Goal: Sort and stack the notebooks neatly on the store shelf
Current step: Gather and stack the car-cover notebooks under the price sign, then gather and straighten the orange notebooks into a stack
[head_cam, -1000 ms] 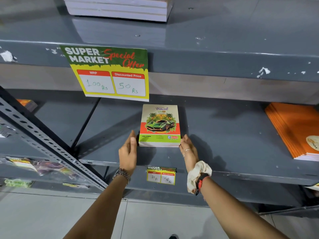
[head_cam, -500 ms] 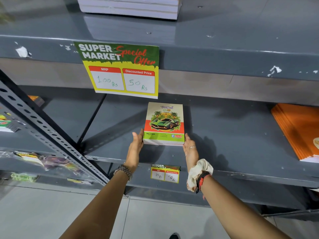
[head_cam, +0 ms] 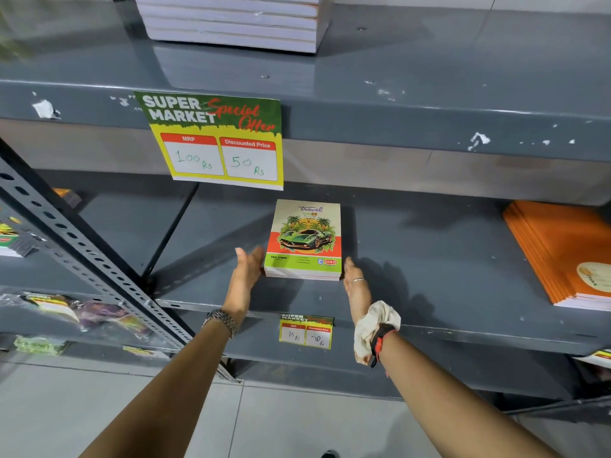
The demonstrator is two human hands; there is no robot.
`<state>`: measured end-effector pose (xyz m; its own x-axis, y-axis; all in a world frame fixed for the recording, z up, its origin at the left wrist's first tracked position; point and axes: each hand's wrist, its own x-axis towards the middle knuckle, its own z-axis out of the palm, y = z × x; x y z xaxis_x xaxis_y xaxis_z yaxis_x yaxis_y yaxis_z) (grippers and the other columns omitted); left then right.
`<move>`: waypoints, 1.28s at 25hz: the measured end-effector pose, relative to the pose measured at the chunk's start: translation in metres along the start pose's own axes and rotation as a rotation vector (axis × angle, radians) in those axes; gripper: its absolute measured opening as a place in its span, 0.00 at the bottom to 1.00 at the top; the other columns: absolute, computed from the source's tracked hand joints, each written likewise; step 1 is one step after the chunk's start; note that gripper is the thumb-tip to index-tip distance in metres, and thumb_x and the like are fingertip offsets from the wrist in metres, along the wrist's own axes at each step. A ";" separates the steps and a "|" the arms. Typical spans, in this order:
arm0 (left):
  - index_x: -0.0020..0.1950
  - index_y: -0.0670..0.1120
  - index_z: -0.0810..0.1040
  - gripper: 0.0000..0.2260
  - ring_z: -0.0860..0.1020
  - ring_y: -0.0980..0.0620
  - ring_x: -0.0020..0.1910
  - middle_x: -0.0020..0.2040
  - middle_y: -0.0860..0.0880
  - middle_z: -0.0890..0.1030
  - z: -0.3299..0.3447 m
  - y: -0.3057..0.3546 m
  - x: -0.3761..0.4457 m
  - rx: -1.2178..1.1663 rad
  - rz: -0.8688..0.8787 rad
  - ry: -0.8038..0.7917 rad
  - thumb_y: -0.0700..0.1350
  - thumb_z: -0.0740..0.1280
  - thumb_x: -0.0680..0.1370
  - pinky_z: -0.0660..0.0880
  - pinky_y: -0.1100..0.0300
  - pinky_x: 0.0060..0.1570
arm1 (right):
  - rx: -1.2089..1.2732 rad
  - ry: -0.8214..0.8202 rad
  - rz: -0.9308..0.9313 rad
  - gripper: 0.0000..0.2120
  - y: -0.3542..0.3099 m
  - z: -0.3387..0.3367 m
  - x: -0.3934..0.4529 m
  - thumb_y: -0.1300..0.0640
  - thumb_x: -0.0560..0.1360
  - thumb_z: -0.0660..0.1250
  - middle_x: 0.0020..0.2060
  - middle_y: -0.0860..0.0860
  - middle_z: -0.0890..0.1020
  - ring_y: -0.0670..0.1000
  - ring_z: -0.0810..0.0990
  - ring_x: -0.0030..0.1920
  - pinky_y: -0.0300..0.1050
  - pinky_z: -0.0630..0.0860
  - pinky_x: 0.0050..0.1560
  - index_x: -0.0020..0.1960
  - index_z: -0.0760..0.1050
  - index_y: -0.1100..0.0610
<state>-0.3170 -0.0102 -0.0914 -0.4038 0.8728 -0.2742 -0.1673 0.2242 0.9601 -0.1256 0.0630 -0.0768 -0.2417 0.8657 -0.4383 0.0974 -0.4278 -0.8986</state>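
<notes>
A small stack of notebooks (head_cam: 305, 239) with a green car on the top cover lies flat on the grey middle shelf (head_cam: 429, 259). My left hand (head_cam: 246, 276) is flat and open against the stack's left front corner. On the stack's right side, my right hand (head_cam: 355, 285) is open too, its fingertips by the right front corner. Neither hand grips the stack. A ring shows on the right hand, a watch on the left wrist and a cloth scrunchie on the right wrist.
An orange notebook stack (head_cam: 565, 252) lies at the shelf's right end. A white-edged stack (head_cam: 231, 21) sits on the upper shelf above. A price sign (head_cam: 215, 140) hangs from the upper shelf edge. A slanted perforated metal brace (head_cam: 82, 256) crosses at left, with packets (head_cam: 66, 309) behind it.
Both hands have stayed beside the stack. The left hand has turned from back-up to edge-on with the palm facing the stack's side. The view has shifted slightly.
</notes>
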 end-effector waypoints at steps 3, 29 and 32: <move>0.70 0.48 0.65 0.25 0.64 0.53 0.71 0.72 0.49 0.66 0.015 0.018 -0.007 -0.003 0.155 0.282 0.58 0.45 0.79 0.57 0.54 0.73 | 0.011 0.044 -0.121 0.25 0.006 -0.033 -0.005 0.46 0.78 0.54 0.73 0.51 0.63 0.51 0.59 0.74 0.47 0.53 0.76 0.73 0.60 0.55; 0.61 0.40 0.73 0.15 0.78 0.40 0.56 0.56 0.38 0.81 0.509 -0.017 -0.064 0.729 0.199 -0.105 0.44 0.63 0.76 0.76 0.49 0.52 | -0.722 0.280 -0.347 0.23 -0.009 -0.555 -0.005 0.65 0.75 0.63 0.73 0.55 0.64 0.56 0.64 0.73 0.49 0.62 0.73 0.70 0.67 0.56; 0.58 0.45 0.77 0.12 0.80 0.42 0.53 0.52 0.41 0.84 0.520 -0.016 -0.067 0.731 0.311 -0.106 0.39 0.61 0.76 0.76 0.53 0.52 | -0.640 0.275 -0.349 0.21 -0.012 -0.554 0.004 0.70 0.75 0.61 0.70 0.56 0.68 0.57 0.67 0.71 0.34 0.66 0.67 0.66 0.71 0.60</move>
<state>0.1804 0.1535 -0.0601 -0.2417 0.9702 -0.0166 0.5856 0.1595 0.7947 0.4074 0.2150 -0.0785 -0.1210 0.9918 -0.0421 0.6179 0.0420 -0.7852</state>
